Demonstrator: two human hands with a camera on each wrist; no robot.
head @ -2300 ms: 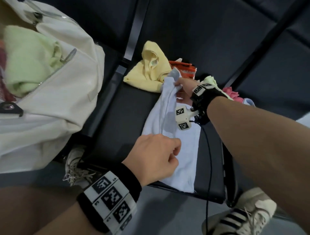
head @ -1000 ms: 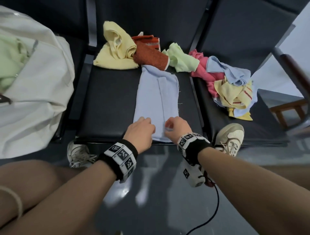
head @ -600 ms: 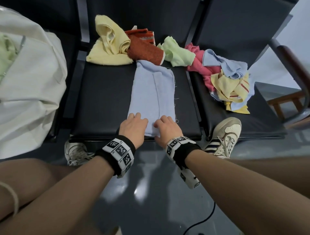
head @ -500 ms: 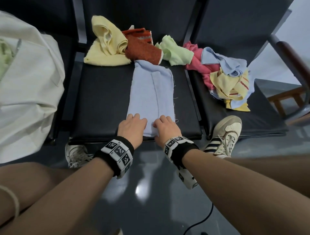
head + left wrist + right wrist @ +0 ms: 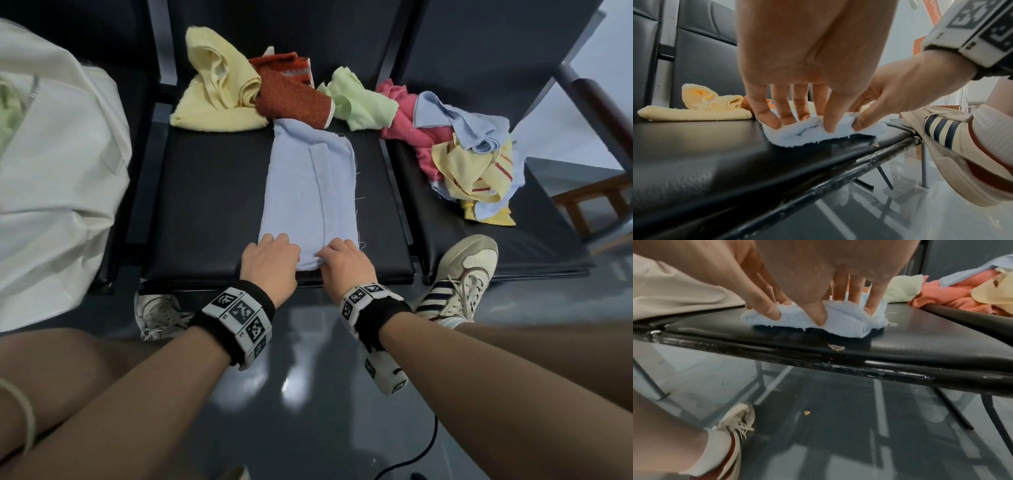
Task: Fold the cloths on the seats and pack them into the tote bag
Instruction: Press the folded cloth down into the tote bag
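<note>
A light blue cloth (image 5: 308, 192), folded lengthwise into a long strip, lies on the middle black seat (image 5: 205, 205). Both hands are at its near end by the seat's front edge. My left hand (image 5: 274, 248) pinches the left corner, fingers on top and thumb against the edge (image 5: 813, 134). My right hand (image 5: 337, 255) pinches the right corner the same way (image 5: 842, 322), and the end bunches up slightly off the seat. The cream tote bag (image 5: 51, 192) stands on the left seat, a pale green cloth (image 5: 7, 113) showing inside it.
Crumpled cloths lie along the back of the seats: yellow (image 5: 219, 99), rust orange (image 5: 291, 99), light green (image 5: 363, 102), pink (image 5: 404, 116), blue (image 5: 459, 126), striped yellow (image 5: 472, 171). My shoes (image 5: 459, 277) rest under the seat edge. A wooden armrest (image 5: 603, 113) is at far right.
The lengthwise fold was laid flat and both hands came to the near end. They lay flat on it half a second ago; now the fingers curl and pinch the edge.
</note>
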